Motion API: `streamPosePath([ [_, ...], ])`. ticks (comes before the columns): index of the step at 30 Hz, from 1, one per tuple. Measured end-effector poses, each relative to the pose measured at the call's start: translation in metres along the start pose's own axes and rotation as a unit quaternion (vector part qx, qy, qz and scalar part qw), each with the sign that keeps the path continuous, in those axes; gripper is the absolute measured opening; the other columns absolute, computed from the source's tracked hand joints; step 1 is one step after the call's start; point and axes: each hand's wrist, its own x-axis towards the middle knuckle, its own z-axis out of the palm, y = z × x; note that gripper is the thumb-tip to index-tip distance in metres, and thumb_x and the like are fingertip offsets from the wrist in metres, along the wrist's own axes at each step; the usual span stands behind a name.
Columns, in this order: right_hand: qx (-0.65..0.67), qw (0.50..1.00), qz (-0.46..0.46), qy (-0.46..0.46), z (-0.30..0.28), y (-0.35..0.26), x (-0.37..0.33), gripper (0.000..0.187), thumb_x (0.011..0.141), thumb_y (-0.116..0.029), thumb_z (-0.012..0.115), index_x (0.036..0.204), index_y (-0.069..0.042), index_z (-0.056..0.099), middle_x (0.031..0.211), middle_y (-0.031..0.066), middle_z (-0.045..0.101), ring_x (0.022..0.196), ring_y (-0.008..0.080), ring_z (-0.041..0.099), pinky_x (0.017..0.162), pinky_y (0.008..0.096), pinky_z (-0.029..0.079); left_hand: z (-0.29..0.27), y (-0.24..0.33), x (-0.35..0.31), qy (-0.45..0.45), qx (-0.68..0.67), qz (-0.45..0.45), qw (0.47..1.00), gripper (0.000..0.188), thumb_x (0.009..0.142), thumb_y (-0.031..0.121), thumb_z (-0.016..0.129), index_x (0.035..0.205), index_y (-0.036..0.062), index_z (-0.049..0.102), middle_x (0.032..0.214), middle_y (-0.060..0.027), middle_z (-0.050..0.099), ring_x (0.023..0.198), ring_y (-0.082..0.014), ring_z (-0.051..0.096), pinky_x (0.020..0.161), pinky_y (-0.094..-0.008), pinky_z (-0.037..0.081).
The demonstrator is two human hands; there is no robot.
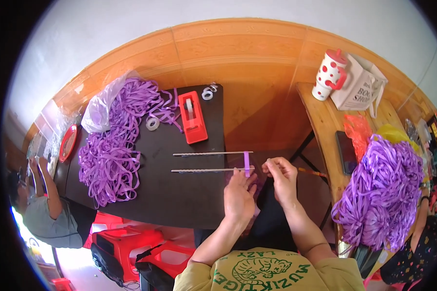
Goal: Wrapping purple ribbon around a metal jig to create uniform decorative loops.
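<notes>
Two thin metal rods with twisted left parts, the far rod (213, 153) and the near rod (206, 170), lie side by side across the right edge of the dark table. A short strip of purple ribbon (246, 162) spans both near their right ends. My left hand (239, 196) reaches to the strip's near end, its fingers stretched out and touching there. Just right of the rod ends, my right hand (282, 180) is raised with thumb and forefinger pinched together; what they hold, if anything, is too small to make out.
On the dark table (170, 199) are a purple ribbon heap (111, 169), a red tape dispenser (193, 119) and tape rolls (152, 123). The wooden table (320, 114) at right bears another ribbon pile (381, 194), a phone (345, 153), a tumbler (329, 77) and a bag (357, 87). People sit at both sides.
</notes>
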Motion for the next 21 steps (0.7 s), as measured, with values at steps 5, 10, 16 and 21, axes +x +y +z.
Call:
streamPosePath([
  [5, -0.055, 0.991, -0.047, -0.113, 0.029, -0.019, 0.051, 0.012, 0.088, -0.014, 0.061, 0.089, -0.001, 0.064, 0.078, 0.0009, 0.062, 0.071, 0.0055, 0.053, 0.061, 0.0202, 0.040, 0.002, -0.001, -0.002, -0.005, -0.006, 0.003, 1.000, 0.046, 0.095, 0.042, 0.041, 0.119, 0.0037, 0.051, 0.119, -0.0065, 0.053, 0.113, -0.0228, 0.044, 0.101, -0.0403, 0.023],
  [10, -0.147, 0.959, -0.059, -0.235, 0.108, -0.029, 0.102, 0.016, 0.087, -0.015, 0.063, 0.087, 0.001, 0.065, 0.077, 0.0004, 0.059, 0.068, 0.0049, 0.048, 0.056, 0.0214, 0.035, -0.002, -0.001, -0.003, 0.000, -0.026, 0.003, 1.000, 0.043, 0.093, 0.041, 0.045, 0.118, 0.0057, 0.051, 0.116, -0.0053, 0.053, 0.111, -0.0217, 0.046, 0.099, -0.0390, 0.025],
  [16, -0.259, 0.930, 0.071, -0.252, 0.160, -0.022, 0.131, 0.024, 0.085, -0.023, 0.067, 0.079, 0.000, 0.067, 0.067, -0.0014, 0.056, 0.064, 0.0053, 0.045, 0.055, 0.0224, 0.033, -0.003, -0.007, 0.002, 0.023, -0.036, 0.011, 0.999, 0.027, 0.095, 0.037, 0.048, 0.100, 0.0125, 0.059, 0.102, 0.0010, 0.060, 0.097, -0.0160, 0.052, 0.085, -0.0354, 0.033],
  [21, -0.205, 0.956, 0.082, -0.194, 0.175, 0.000, 0.131, 0.024, 0.081, -0.021, 0.067, 0.073, 0.002, 0.065, 0.068, 0.0046, 0.059, 0.063, 0.0112, 0.051, 0.057, 0.0289, 0.039, -0.007, -0.010, 0.005, 0.016, -0.050, 0.009, 0.999, 0.025, 0.096, 0.035, 0.047, 0.099, 0.0128, 0.059, 0.100, 0.0012, 0.060, 0.094, -0.0148, 0.053, 0.081, -0.0329, 0.034],
])
